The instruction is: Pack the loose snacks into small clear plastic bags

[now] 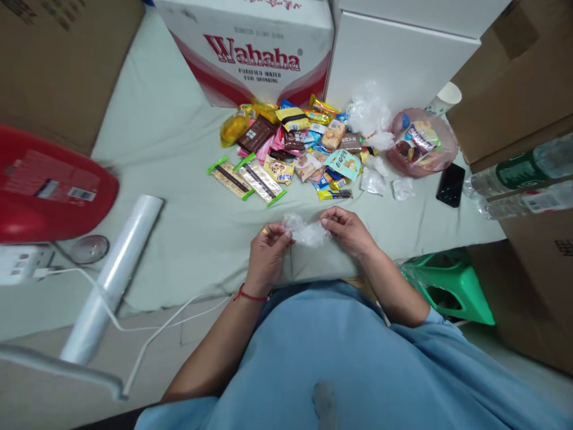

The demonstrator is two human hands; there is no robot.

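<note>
A crumpled clear plastic bag (308, 233) is stretched between my two hands above the table's front edge. My left hand (271, 248) pinches its left side with thumb and fingers. On the other side my right hand (347, 230) grips the bag's right end between fingertips. Just beyond lies a pile of wrapped snacks, with two green-ended snack bars (258, 179) nearest my left hand. A light blue snack packet (342, 164) rests on the pile's right part. Small clear plastic packets (372, 181) lie beside it.
Behind the snacks stands a Wahaha water carton (255, 54). A pink bowl (423, 143) with snacks, a black phone (450, 185) and plastic bottles (519, 173) are to the right. At left are a plastic film roll (120, 263), a red object (54, 185) and white cables (147, 328).
</note>
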